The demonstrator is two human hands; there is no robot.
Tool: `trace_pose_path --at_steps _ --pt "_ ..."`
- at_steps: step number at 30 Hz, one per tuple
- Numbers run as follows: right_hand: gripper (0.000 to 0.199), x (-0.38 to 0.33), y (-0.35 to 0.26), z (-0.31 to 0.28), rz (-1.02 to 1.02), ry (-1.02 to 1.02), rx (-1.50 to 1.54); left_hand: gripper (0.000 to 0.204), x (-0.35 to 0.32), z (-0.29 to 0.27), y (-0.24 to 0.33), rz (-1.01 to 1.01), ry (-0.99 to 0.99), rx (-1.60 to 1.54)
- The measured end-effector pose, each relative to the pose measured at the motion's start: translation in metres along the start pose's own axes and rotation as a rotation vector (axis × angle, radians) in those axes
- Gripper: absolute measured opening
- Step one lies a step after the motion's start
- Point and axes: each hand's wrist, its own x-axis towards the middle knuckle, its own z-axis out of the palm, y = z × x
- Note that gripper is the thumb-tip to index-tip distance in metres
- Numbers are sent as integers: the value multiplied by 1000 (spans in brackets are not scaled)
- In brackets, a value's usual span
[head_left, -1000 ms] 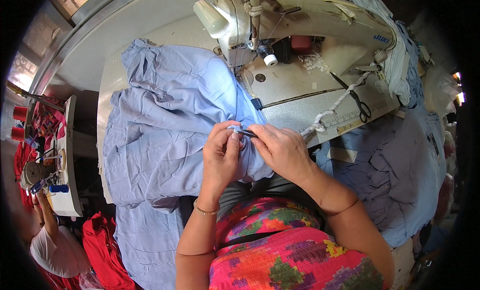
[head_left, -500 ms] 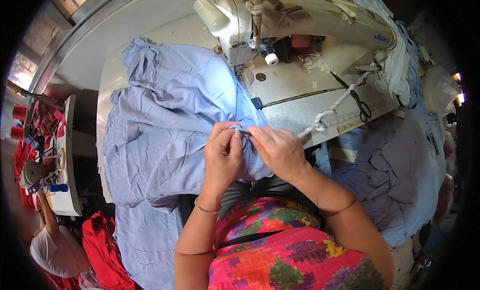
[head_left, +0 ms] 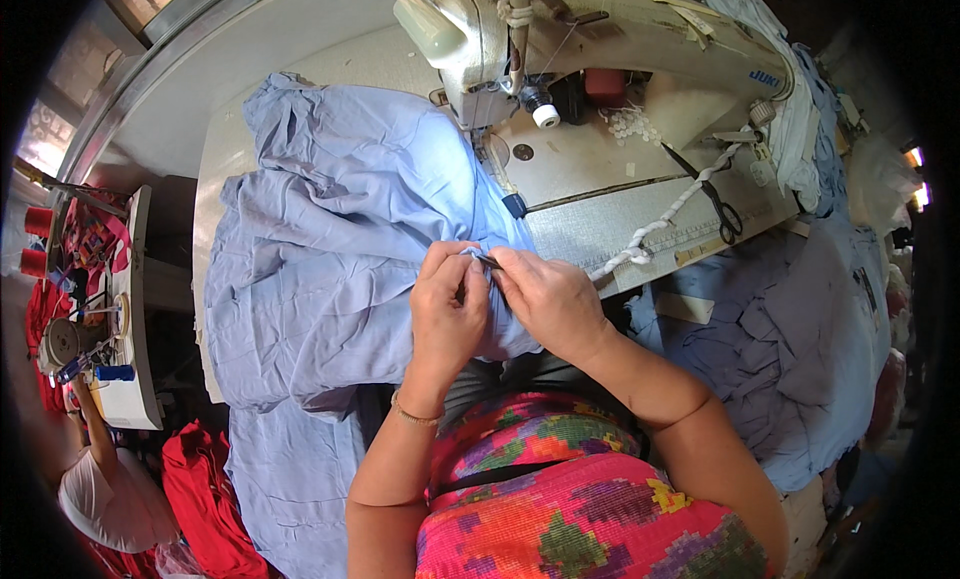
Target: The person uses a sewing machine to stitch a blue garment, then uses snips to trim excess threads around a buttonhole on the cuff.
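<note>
A light blue garment point(head_left: 320, 249) lies in loose folds over the left of the sewing table and hangs down its front edge. My left hand point(head_left: 447, 304) is closed in a pinch on a small gathered bit of this cloth. Close against it, my right hand point(head_left: 552, 297) grips a slim dark tool point(head_left: 487, 262) whose tip meets the cloth at the left fingertips. The fingers hide most of the tool, so its exact kind does not show. Both hands are just in front of the sewing machine point(head_left: 620, 29), near the table's front edge.
Black scissors point(head_left: 728, 217) and a twisted white cord point(head_left: 650, 227) lie right of the hands. White buttons point(head_left: 632, 126) are scattered under the machine arm. A heap of blue cloth point(head_left: 770, 339) fills the right side. At far left, another person point(head_left: 115, 499) sits by red fabric point(head_left: 205, 489).
Both hands keep their hold at nearly the same spot. My right hand has turned slightly, and less of the dark tool shows.
</note>
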Motion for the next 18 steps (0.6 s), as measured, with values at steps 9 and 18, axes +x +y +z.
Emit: trace_pose_path --at_steps 9,18 --pt "29 2 7 -3 -119 -90 -249 6 1 1 3 42 -34 116" --pt "27 5 8 -2 -124 -133 -302 7 3 0 1 62 -50 155"
